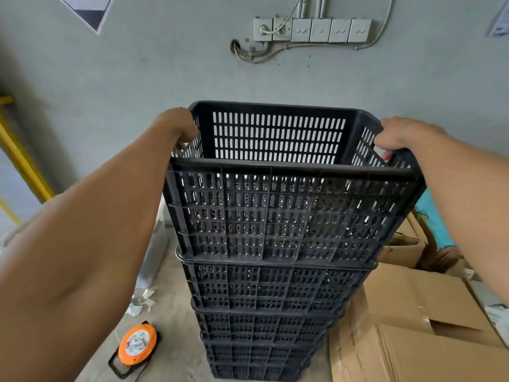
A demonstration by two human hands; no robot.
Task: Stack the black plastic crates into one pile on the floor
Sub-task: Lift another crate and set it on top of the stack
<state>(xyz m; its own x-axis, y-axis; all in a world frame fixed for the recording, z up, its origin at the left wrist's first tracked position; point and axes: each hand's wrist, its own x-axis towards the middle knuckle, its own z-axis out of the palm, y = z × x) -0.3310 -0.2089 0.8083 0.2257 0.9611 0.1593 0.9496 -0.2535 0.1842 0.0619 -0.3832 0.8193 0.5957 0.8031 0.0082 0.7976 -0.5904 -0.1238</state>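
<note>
Your left hand [176,125] and right hand [399,133] each have a grip curled over a side rim of the top crate [289,205], fingers hooked inside and pinching the plastic edge, so the crate sits between your two grips and directly over the pile [264,321] of black crates standing on the floor [176,340]. The risk I judge from here is a crooked seat: below your grips the top crate's base looks to meet the rim beneath it, but if one corner rides on that rim, the tall, narrow pile could lean or tip toward the cardboard boxes [407,312] below your right grip. Letting go unevenly could cause the same. The crates are rigid moulded plastic, rectangular, with slotted walls, ribbed outsides and a thick rolled rim; they look slightly dusty and matte. Below your left grip an orange reel [137,344] lies on the floor, clear of the pile. Beyond your grips a grey wall carries a row of sockets [312,30].
</note>
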